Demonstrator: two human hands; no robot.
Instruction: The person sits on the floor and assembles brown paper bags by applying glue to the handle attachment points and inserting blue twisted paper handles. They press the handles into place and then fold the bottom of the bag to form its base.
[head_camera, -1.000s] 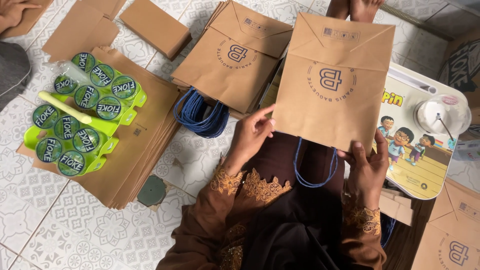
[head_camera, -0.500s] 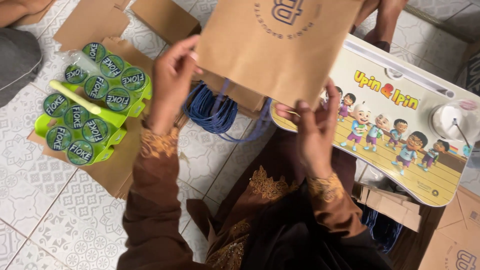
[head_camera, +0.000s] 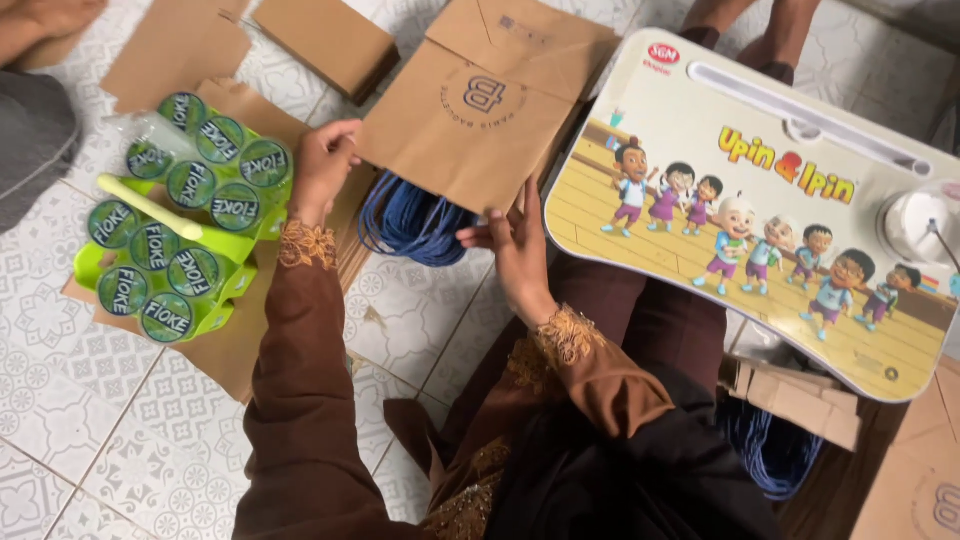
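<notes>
My left hand (head_camera: 322, 165) grips the left edge of a brown paper bag (head_camera: 470, 120) with a round printed mark. My right hand (head_camera: 515, 245) holds the same bag at its lower right edge, fingers over the paper. The bag lies flat on top of a stack of similar bags, partly covering a bundle of blue cord handles (head_camera: 412, 222) on the tiled floor. Both arms wear brown sleeves with gold lace cuffs.
A green carrier of sealed cups (head_camera: 175, 235) sits on flat brown bags at the left. A small lap table with cartoon print (head_camera: 760, 210) lies on the right, a white cup (head_camera: 915, 225) on it. More blue cords (head_camera: 770, 450) and cardboard sit lower right. Another person's feet (head_camera: 750, 25) are at the top.
The bag was held upright in front of me with both hands; it has been carried left and laid down flat onto the stack of bags.
</notes>
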